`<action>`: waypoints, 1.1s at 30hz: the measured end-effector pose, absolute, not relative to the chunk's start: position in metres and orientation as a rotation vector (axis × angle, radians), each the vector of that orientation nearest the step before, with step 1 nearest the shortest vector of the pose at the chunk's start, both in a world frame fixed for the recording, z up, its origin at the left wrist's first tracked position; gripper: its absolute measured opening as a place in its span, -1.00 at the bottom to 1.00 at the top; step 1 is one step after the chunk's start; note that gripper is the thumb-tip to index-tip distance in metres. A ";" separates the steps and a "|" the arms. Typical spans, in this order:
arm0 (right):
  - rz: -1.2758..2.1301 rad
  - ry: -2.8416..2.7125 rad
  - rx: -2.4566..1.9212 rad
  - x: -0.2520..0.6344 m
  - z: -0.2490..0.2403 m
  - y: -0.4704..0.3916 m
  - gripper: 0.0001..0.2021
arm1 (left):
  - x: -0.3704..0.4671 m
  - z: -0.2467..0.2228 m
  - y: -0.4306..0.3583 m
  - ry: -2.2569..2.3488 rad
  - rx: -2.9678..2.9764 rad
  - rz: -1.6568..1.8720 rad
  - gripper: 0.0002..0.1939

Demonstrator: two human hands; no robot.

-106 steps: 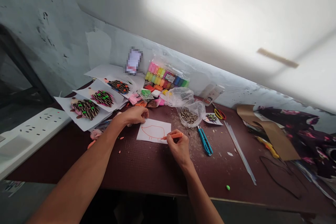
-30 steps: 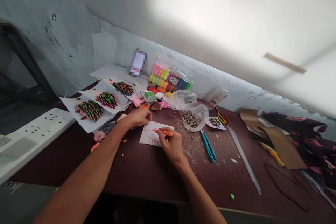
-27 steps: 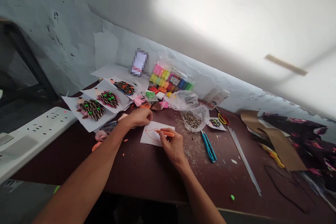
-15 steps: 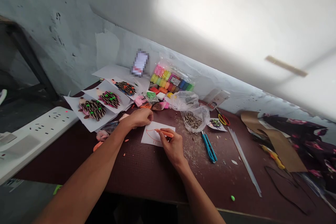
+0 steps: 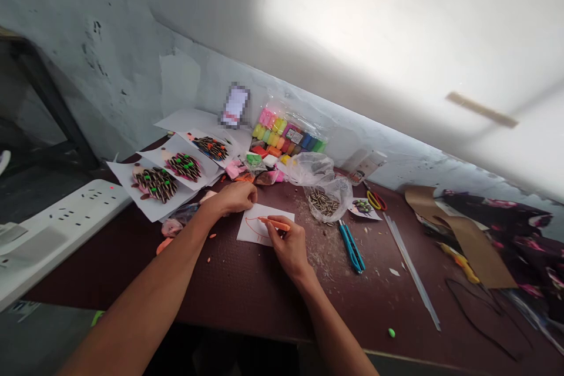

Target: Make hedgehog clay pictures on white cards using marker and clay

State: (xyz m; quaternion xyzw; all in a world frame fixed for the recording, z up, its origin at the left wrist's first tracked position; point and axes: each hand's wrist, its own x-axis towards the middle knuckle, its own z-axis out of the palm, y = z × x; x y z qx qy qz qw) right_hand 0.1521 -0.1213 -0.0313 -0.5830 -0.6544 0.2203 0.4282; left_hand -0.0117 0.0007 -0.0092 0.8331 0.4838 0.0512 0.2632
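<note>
A small white sheet of paper [image 5: 273,211] lies on the dark red table, with an orange curved outline and a few short strokes drawn on it. My right hand [image 5: 289,242] grips an orange marker [image 5: 278,223], its tip at the drawn line on the paper. At the sheet's upper left corner rests my left hand [image 5: 240,195], its fingers curled in; whatever they may hold is hidden. Behind and left lie hedgehog pictures made with striped seeds: one with green dots [image 5: 155,183], another green-dotted one [image 5: 185,165], and one with orange dots [image 5: 211,147].
Beyond the paper are a pack of coloured clay [image 5: 291,134], a plastic bag of striped seeds [image 5: 324,202] and a phone [image 5: 235,104]. To the right lie a blue utility knife [image 5: 351,247], scissors [image 5: 376,200], glue sticks [image 5: 412,270] and a yellow glue gun [image 5: 459,261]. A power strip [image 5: 57,235] sits left.
The marker tip has shifted very slightly left along the drawn line, with my right hand. My left hand stays where it was.
</note>
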 end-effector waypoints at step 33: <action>0.509 -1.679 -1.479 0.153 -0.028 -0.124 -0.79 | -0.012 -0.005 -0.001 1.303 2.240 0.118 -0.73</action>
